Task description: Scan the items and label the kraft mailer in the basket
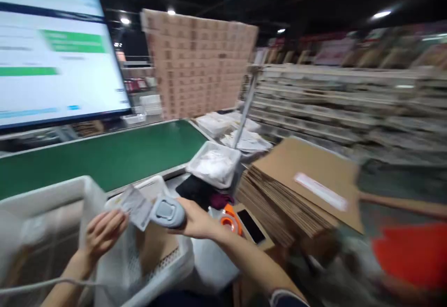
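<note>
Grey plastic forms the shell of the handheld device in the right hand. The fingers are closed around its far end; their full wrap is hidden behind the device. The left hand is partly closed, with thumb and fingertips pinching the near-left edge of a flat, pale packet.

Governing relation: the packet lies between the two hands, directly left of the device. The device's long axis runs roughly crosswise, its free end directed at the packet. This end and the packet's right edge appear to meet or overlap; contact cannot be confirmed. The packet is tilted, and motion blur prevents a firm reading of its long axis. The left hand is the nearer to it.

Below both hands stands a white basket containing brown cardboard. A larger white crate adjoins on the left. A pale cable crosses the left forearm.

Right of the right hand: an orange tape dispenser, a dark phone, then stacked cardboard. Beyond the baskets extends a green surface, with a monitor above its left portion.
</note>
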